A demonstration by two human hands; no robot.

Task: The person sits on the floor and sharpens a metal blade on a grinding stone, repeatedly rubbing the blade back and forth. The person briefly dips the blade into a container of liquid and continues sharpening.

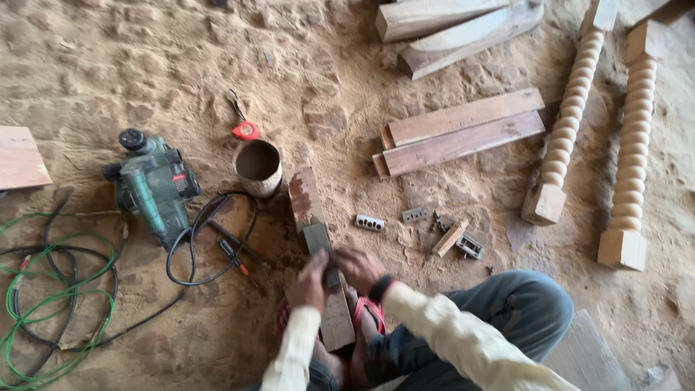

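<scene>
L hand (310, 281) & R hand (360, 266) both gripping grey block (318, 239), fingers curled round it, atop wood plank (318, 253)

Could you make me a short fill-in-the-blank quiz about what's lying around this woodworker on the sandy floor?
1. Both hands, left hand and right hand, press a grey sharpening stone lying on a ____ block.
2. The power planer left of the block is ____ in colour.
3. The number of spiral-turned posts at the right is ____.
4. The cylindrical tin can stands ____, its mouth open.

Missing words: wooden; green; two; upright
</scene>
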